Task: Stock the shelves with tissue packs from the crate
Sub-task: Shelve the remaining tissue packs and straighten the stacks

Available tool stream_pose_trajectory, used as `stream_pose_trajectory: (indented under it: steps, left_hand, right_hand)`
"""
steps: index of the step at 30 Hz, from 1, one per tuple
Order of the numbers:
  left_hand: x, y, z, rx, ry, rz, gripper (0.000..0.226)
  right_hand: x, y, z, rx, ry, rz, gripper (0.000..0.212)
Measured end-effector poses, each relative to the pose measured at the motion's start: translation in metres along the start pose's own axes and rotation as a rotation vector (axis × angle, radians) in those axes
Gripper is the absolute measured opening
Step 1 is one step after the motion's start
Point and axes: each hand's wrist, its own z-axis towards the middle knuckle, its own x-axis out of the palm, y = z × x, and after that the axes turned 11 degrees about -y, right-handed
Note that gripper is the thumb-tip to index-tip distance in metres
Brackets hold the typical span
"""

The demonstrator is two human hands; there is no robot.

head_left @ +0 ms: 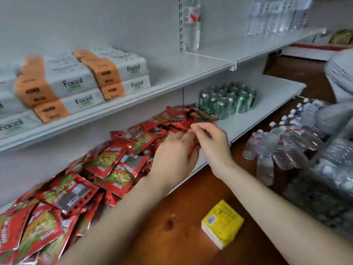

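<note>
Tissue packs (76, 87), white soft-wrapped blocks with orange bands and "Facial" print, sit stacked at the left of the white metal upper shelf (191, 67). The shelf is bare from their right to the tall clear plastic water bottle (192, 25). Neither grip is on tissue. Both are down at the white lower shelf (271, 92), in the pile of red foil snack packets (114, 161). Left grip (172, 159) has fingers curled round a packet at the pile's right end. Right grip (212, 144) is just beside it, fingers bent, tips meeting at the same spot; can't tell if it pinches anything. Judgement: this is a side job tidying snacks, not the stocking step. Next move calls for letting go of the packet, fetching a pack from the crate, and laying it on the free stretch of upper shelf. Can't pick out the crate. The right side shows only loose clear water bottles (277, 148) on the brown wooden floor (181, 217) and a blurred dark wrapped bulk (324, 197). Yellow wrapped block (222, 223) lies on the floor near, between the forearms: possible underfoot hazard. Green drink cans (227, 100) stand on the lower shelf right of the snacks, clear of the tissue slot.
</note>
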Motion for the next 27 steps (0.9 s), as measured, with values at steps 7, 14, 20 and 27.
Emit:
stream_pose_trajectory:
  steps: [7,14,20,27]
  left_hand:
    - [0.106,-0.065,-0.086,0.047,0.590,-0.241,0.031]
    - [0.182,-0.149,-0.183,0.286,1.030,-0.314,0.031]
    - [0.205,-0.179,-0.229,0.201,1.269,-0.049,0.029]
    - [0.218,-0.150,-0.241,-0.327,1.532,-0.277,0.024]
  right_hand:
    - [-0.120,-0.113,-0.077,0.251,-0.290,-0.219,0.016]
    - [-0.238,-0.178,-0.193,0.648,-0.533,-0.309,0.015]
    - [-0.282,-0.205,-0.257,1.074,-0.584,-0.457,0.033]
    - [-0.270,-0.217,-0.262,1.239,-0.549,-0.214,0.029]
